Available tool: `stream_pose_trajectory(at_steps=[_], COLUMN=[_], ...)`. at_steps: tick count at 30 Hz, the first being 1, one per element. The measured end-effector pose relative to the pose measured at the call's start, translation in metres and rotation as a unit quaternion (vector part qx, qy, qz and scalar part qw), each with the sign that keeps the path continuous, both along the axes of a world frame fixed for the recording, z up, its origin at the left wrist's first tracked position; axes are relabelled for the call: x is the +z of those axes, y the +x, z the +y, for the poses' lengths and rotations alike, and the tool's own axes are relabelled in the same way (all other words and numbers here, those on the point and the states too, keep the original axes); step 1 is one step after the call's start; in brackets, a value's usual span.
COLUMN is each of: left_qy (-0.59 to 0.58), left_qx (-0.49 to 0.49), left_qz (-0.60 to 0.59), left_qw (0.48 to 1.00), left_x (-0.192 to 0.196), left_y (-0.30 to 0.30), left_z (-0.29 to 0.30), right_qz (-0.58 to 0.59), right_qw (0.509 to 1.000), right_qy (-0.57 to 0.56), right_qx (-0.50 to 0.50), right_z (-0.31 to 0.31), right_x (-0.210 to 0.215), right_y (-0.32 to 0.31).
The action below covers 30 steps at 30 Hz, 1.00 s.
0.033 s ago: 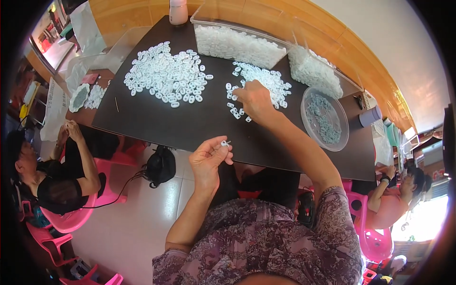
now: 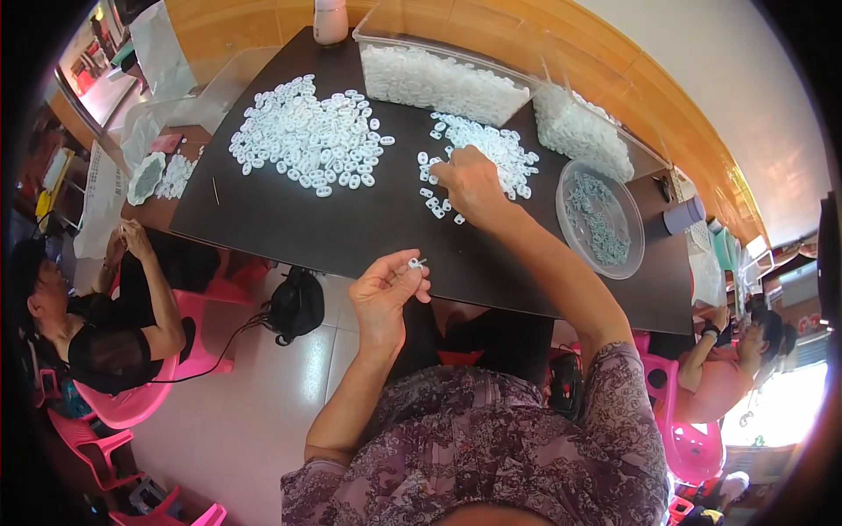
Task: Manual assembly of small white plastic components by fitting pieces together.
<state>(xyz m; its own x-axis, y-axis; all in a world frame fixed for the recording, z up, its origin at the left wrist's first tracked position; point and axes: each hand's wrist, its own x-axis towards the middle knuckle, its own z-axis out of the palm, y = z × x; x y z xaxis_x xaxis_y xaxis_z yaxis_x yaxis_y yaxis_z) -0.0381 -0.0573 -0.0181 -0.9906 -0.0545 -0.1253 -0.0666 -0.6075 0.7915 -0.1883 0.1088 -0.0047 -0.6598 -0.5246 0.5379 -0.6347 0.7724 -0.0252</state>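
Note:
My left hand (image 2: 386,294) is raised by the table's near edge, thumb and fingers pinching a small white plastic piece (image 2: 415,263) with a thin grey pin sticking out of it. Farther out, my right hand (image 2: 474,184) reaches down over the left side of a smaller pile of white plastic pieces (image 2: 507,158). Its fingers are closed together, and whatever lies between them is hidden. A few loose white pieces (image 2: 432,206) lie just beside those fingertips. To the left spreads a larger heap of oval white pieces (image 2: 303,136) with holes.
Two clear bins (image 2: 438,83) of white pieces line the dark table's (image 2: 289,228) far side. A round clear tub (image 2: 638,250) of small grey-green parts sits right, near a grey-purple cup (image 2: 684,215). A pink bottle (image 2: 330,22) stands far back. Co-workers sit left (image 2: 114,324) and right (image 2: 724,377).

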Motion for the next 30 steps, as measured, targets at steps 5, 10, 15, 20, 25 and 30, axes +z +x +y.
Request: stream_pose_trajectory(at_steps=[5, 10, 15, 20, 25, 30], left_qy=[0.002, 0.008, 0.003, -0.004, -0.027, -0.037], left_qx=[-0.003, -0.004, -0.006, -0.007, -0.007, -0.015], left_qz=[0.018, 0.028, 0.03, 0.027, 0.018, 0.018], left_qw=[1.0, 1.0, 1.0, 1.0, 0.999, 0.999], left_x=[-0.005, -0.006, -0.005, -0.002, 0.001, 0.012], left_y=[-0.001, -0.001, -0.001, 0.001, 0.003, 0.004], left_z=[-0.002, -0.003, -0.002, -0.002, -0.003, 0.007], right_qz=[-0.029, -0.069, -0.116, -0.172, -0.358, -0.482], right_qw=[0.998, 0.994, 0.99, 0.984, 0.893, 0.74], right_qy=[0.045, 0.06, 0.054, 0.024, -0.273, -0.468], right_qx=[0.016, 0.056, 0.068, 0.045, 0.016, 0.041], right_z=[-0.002, -0.005, -0.001, 0.003, 0.007, 0.018], right_x=[0.0, 0.006, 0.009, 0.018, 0.041, 0.034], right_y=[-0.007, -0.009, -0.016, -0.01, 0.041, 0.083])
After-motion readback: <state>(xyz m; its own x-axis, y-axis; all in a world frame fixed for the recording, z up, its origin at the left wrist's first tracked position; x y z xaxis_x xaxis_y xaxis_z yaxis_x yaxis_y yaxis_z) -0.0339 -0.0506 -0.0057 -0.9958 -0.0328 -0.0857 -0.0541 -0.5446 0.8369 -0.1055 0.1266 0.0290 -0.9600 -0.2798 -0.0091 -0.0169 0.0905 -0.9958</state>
